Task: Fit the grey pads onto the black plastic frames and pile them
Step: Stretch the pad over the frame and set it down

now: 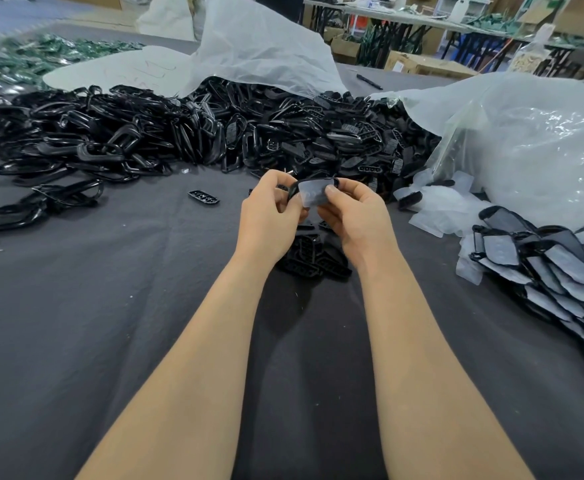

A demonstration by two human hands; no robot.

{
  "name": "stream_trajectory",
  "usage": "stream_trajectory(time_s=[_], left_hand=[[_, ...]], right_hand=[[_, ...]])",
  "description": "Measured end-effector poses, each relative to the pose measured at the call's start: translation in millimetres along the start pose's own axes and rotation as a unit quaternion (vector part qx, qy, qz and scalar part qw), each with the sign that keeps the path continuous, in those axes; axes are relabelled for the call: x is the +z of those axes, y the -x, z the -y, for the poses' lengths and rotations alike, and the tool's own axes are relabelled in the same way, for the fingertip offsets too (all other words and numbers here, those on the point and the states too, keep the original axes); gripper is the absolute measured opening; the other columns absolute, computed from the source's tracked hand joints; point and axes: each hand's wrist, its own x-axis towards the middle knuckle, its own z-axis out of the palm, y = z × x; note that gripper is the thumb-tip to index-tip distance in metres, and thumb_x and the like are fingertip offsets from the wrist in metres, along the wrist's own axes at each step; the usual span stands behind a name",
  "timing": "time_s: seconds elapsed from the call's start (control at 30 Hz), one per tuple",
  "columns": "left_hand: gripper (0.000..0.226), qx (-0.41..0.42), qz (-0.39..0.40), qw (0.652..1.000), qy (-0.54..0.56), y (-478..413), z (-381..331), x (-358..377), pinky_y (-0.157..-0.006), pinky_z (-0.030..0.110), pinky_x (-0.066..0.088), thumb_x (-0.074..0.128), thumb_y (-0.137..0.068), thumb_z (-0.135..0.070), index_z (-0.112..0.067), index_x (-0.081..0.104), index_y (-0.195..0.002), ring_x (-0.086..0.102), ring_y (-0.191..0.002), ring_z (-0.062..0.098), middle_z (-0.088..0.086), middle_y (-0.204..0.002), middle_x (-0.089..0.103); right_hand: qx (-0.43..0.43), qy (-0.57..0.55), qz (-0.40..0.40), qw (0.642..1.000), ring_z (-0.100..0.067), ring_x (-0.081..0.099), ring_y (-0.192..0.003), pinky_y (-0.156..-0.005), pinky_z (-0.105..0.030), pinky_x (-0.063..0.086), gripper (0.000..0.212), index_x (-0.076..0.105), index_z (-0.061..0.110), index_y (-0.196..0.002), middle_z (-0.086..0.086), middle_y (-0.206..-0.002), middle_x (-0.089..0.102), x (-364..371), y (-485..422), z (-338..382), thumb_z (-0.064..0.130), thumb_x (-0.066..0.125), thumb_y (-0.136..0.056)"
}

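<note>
Above the dark worktop [110, 323], the left hand [269, 216] and right hand [352, 218] both pinch one grey pad [313, 195] against its black plastic frame [293, 190], in mid-air. The pad looks thin, light and floppy, the frame stiff: best held by the frame's rim, thumbs pressing the pad's edges.

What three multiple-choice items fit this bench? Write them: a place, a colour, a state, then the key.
1. Where is the pile of padded frames? A far left; B at the right edge; C under the forearms.
2. What colour is the table cloth? A red; B white; C dark grey.
3. What are the left hand and right hand doing? A both pinch one grey pad on a frame; B both lie flat; C one holds a pen.
Key: 1 B, it lies by the right edge; 2 C, bare cloth shows it; 3 A, both grip the pad's ends.
</note>
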Motion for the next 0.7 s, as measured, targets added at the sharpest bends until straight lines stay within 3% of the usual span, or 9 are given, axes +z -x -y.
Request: stream_trajectory(time_s=[0.17,0.37,0.57,0.7], left_hand=[[0.024,-0.003,0.003,1.000,-0.003,1.1,-1.9,-0.7,-0.076,0.031,0.054,0.058,-0.094,-0.017,-0.034,0.047,-0.083,0.069,-0.079,0.019,0.009,-0.082,0.071],[0.023,-0.012,0.005,1.000,0.013,0.8,-1.6,-0.7,-0.073,0.023,0.052,0.059,-0.093,-0.015,-0.033,0.049,-0.084,0.067,-0.071,0.006,0.001,-0.077,0.071],[0.022,-0.016,0.010,1.000,0.020,1.7,-3.3,-1.3,-0.084,0.040,0.055,0.060,-0.093,-0.014,-0.032,0.050,-0.084,0.069,-0.079,0.020,0.010,-0.081,0.070],[0.020,-0.008,0.010,1.000,0.010,2.4,-3.1,-0.8,-0.082,0.038,0.055,0.060,-0.093,-0.014,-0.031,0.051,-0.087,0.069,-0.078,0.020,0.013,-0.083,0.070]], right_hand=[[0.004,-0.010,-0.012,1.000,-0.014,0.060,-0.080,-0.061,-0.018,0.049,0.014,0.057,0.014,-0.089,-0.007,-0.093,0.063,1.9,-1.1,-1.9,0.001,0.054,-0.094],[0.023,-0.054,0.001,0.998,-0.008,0.060,-0.066,-0.058,-0.018,0.050,0.018,0.061,0.012,-0.083,-0.001,-0.078,0.064,0.9,1.2,-0.3,0.000,0.054,-0.094],[0.074,-0.130,0.015,0.989,-0.008,0.055,-0.060,-0.058,-0.018,0.050,0.017,0.063,0.009,-0.081,-0.002,-0.071,0.064,-0.8,2.0,1.9,-0.002,0.056,-0.092],[0.050,-0.089,0.005,0.995,-0.007,0.058,-0.059,-0.058,-0.017,0.051,0.018,0.064,0.009,-0.081,0.001,-0.066,0.065,-0.3,1.2,0.2,0.000,0.055,-0.093]])
